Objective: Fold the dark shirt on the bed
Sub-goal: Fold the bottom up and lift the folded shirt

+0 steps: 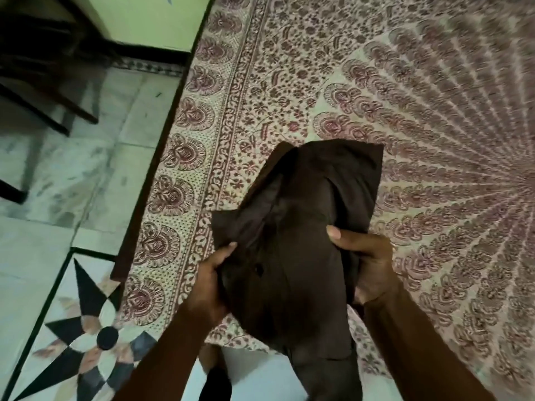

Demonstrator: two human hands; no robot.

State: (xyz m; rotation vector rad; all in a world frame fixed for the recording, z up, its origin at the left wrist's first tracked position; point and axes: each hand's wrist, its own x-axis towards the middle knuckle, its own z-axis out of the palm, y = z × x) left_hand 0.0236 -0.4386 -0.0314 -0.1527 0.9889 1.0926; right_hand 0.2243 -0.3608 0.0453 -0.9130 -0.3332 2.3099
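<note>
I have the dark shirt (292, 235) bunched up between my 2 hands, near the edge of the bed (405, 82), with its far end spreading out over the patterned bedspread (237, 117) and its near end hanging down past the bed's edge toward me. My left hand (211, 282) is closed on the left side of the cloth, thumb lying on top and the other fingers hidden under the fabric. My right hand (367, 264) is clamped on the right side, thumb pressed down on the top layer, the rest of the fingers curled beneath; a ring shows on 1 finger. The shirt is crumpled and only partly folded, with several loose layers and creases, and 1 dark button (258, 269) shows near my left thumb. To the left of the bed lies the tiled floor (72, 175) with a black star inlay (98, 337), and dark furniture legs (43, 111) stand on it farther off
</note>
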